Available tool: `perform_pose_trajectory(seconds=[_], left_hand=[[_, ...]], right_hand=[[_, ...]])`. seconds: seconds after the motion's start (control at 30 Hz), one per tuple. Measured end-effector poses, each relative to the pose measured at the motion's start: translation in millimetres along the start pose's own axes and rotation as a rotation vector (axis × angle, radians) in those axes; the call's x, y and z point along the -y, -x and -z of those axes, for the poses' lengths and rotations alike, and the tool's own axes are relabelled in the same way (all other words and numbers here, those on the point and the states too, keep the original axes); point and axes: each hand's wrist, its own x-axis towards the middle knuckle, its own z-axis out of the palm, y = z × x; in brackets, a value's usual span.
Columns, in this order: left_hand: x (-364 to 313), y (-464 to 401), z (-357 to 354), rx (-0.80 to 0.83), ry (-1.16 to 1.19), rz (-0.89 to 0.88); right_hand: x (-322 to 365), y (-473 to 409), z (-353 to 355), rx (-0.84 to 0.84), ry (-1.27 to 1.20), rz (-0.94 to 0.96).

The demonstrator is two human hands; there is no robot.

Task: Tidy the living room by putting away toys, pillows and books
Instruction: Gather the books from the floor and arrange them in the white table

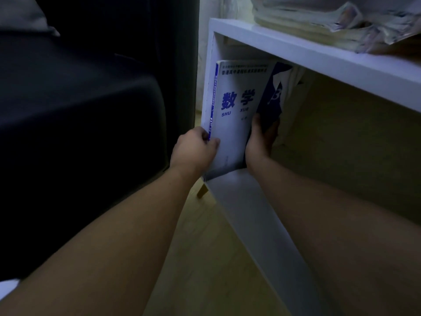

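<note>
Your forearms fill the foreground, both reaching into the lower compartment of the white shelf (248,201), whose bottom board runs between them. Biggest thing around is the dark sofa (79,110) pressed up on the left, with a pale cushion (25,17) on top of it; it leaves no room to swing that side. Above, the top board carries a sagging stack of papers (319,23), loose and overhanging, so I'd keep clear of it.

Now the book (239,115): a white softcover with blue lettering, standing upright at the compartment's left end, close against the side wall. It looks light but floppy, with a slick cover likely to bend and slide, so hold low at both edges. You're doing that: left hand (196,149) pinches the spine edge, fingers curled round it, while right hand (262,140) wraps the opposite edge, thumb on the cover. More pale books or papers (292,87) lean just behind, which may snag it.
</note>
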Motion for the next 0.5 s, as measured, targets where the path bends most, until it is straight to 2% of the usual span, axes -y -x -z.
perform_pose_trajectory(seconds=[0.2, 0.33, 0.5], left_hand=[[-2.2, 10.7, 6.3, -0.023, -0.042, 0.021], [-8.2, 27.2, 23.8, -0.020, -0.074, 0.039], [-19.2, 59.2, 64.6, -0.056, -0.155, 0.003]], right_hand=[[0.0, 28.2, 3.6, 0.043, 0.033, 0.015], [-0.1, 58.9, 4.8, 0.079, 0.035, -0.056], [34.2, 106.0, 13.0, 0.144, 0.084, -0.029]])
